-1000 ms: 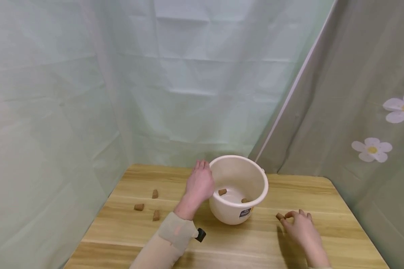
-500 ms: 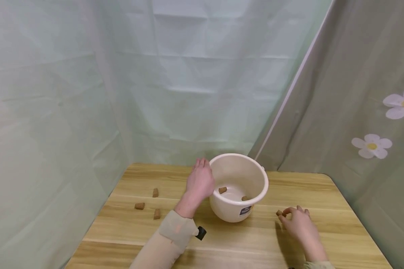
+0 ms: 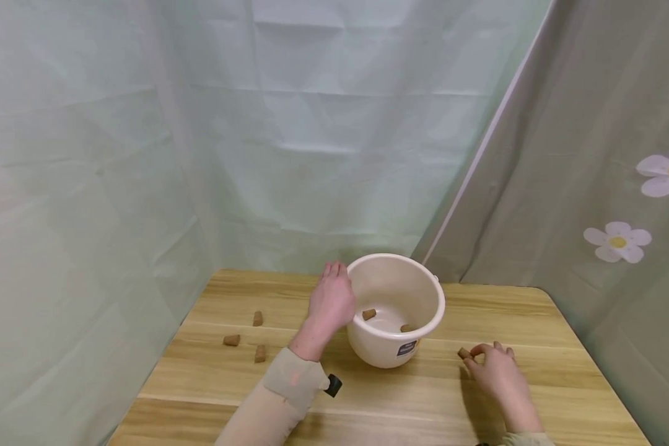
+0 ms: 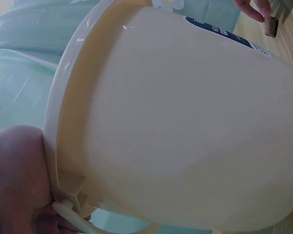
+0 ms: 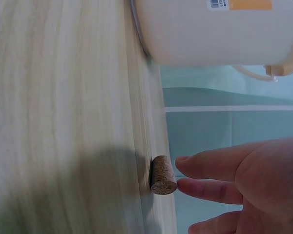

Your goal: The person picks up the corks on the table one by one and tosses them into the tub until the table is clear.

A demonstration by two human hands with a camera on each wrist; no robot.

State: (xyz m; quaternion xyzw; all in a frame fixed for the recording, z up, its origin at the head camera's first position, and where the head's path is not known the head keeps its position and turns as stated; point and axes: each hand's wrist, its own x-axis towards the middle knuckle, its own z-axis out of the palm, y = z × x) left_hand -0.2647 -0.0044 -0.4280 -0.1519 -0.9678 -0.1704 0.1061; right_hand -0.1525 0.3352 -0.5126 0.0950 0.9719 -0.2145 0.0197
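Observation:
A cream plastic bucket stands on the wooden table, two brown corks lying inside it, one of them the left cork. My left hand grips the bucket's left rim, with its fingertips hidden from the head view. To the right of the bucket, my right hand pinches the end of a small tapered cork between thumb and forefinger, close over the tabletop. In the left wrist view, those fingertips meet the same cork beyond the bucket.
Left of the bucket lie a front cork, a side cork and a back cork. Pale green curtain hangs behind the table; a grey flowered curtain borders the right. The bucket's handle hangs at its side.
The view has tilted down slightly. My left hand keeps its hold on the bucket rim. The right hand and its cork have barely moved.

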